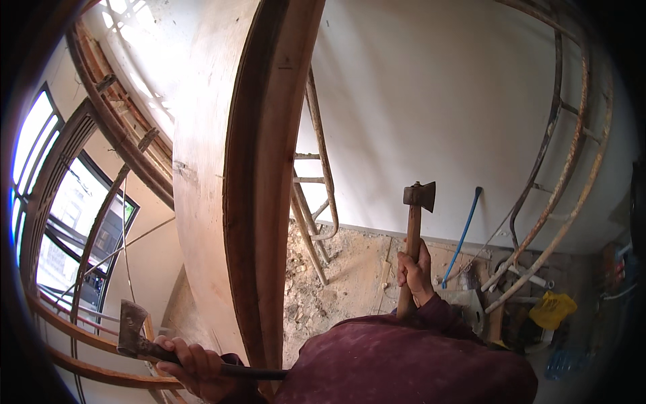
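My left hand grips the dark handle of an axe at the lower left, its worn metal head lying beside a tall wooden beam with a plywood face. My right hand is closed round the wooden handle of a hatchet, held upright with the blade facing right, in front of the white wall.
Metal scaffold frames stand at the right and behind the beam. A blue bar leans on the wall. Debris covers the floor; a yellow bag lies at lower right. Timber framework and windows fill the left.
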Action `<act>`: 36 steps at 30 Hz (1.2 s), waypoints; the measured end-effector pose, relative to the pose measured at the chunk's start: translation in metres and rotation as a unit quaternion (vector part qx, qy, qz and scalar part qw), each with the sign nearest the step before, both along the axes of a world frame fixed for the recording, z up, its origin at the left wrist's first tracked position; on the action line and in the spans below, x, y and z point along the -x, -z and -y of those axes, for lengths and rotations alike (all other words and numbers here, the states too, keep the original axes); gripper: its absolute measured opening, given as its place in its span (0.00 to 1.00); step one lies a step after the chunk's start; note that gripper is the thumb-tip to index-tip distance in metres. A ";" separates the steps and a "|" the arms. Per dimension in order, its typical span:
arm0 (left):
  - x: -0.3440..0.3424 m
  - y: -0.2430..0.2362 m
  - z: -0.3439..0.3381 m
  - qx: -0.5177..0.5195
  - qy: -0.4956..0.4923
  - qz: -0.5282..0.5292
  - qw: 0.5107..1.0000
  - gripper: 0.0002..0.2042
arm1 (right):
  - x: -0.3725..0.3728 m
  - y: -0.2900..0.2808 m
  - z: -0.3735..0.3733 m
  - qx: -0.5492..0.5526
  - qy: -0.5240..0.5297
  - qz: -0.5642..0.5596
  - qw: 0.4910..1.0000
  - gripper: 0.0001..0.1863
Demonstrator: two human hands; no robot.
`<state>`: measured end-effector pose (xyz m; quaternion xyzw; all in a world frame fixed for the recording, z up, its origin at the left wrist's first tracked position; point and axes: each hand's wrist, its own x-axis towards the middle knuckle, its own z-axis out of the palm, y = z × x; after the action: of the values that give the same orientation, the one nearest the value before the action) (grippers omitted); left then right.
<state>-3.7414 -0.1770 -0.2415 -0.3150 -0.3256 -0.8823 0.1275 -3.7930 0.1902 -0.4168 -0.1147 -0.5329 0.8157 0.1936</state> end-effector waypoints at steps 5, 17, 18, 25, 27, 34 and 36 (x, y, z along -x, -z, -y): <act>-0.002 -0.002 -0.061 -0.061 -0.063 -0.020 0.996 0.17 | 0.050 -0.025 -0.047 -0.078 -0.073 -0.082 0.991 0.17; 0.024 -0.010 -0.265 0.221 -0.232 0.086 0.944 0.20 | 0.146 -0.056 -0.114 -0.008 -0.272 -0.210 0.939 0.31; 0.039 -0.023 -0.274 0.211 -0.195 0.099 0.953 0.20 | 0.151 -0.054 -0.122 -0.011 -0.264 -0.207 0.942 0.30; 0.101 -0.047 -0.344 0.167 0.077 0.090 0.979 0.14 | 0.146 -0.040 -0.176 0.014 -0.218 -0.217 0.952 0.16; 0.110 -0.037 -0.355 0.203 0.065 0.095 0.972 0.19 | 0.139 -0.029 -0.186 0.038 -0.186 -0.209 0.959 0.18; 0.095 -0.014 -0.397 0.312 0.051 0.073 0.946 0.28 | 0.126 -0.028 -0.219 0.035 -0.113 -0.163 0.979 0.13; 0.109 -0.041 -0.391 0.343 0.036 0.088 0.935 0.27 | 0.135 -0.038 -0.229 -0.004 -0.108 -0.168 0.980 0.12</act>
<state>-3.8502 0.2137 -0.2004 -0.2726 -0.6067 -0.7451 -0.0494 -3.9278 0.4196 -0.3790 0.0832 -0.5054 0.8371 0.1922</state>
